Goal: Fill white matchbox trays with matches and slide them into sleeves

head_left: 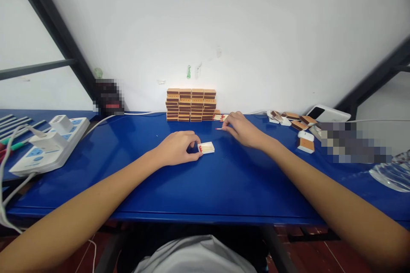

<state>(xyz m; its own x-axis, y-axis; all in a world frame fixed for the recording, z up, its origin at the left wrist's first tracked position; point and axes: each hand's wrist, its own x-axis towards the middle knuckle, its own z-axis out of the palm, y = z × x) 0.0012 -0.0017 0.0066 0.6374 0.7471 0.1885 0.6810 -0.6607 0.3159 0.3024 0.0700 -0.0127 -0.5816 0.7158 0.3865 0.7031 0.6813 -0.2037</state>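
My left hand grips the left end of a small white matchbox tray between thumb and fingers. Several red-tipped matches lie in the tray. My right hand pinches a single match, its red head pointing left, over the blue table. Just behind my right hand, a pile of loose matches lies partly hidden by the fingers. Stacked matchboxes stand in rows against the wall, left of that pile.
Loose matchboxes and white trays lie at the back right, near a white device and a white case. A power strip with plugs and cables sits at the left. Pixelated items stand on both sides.
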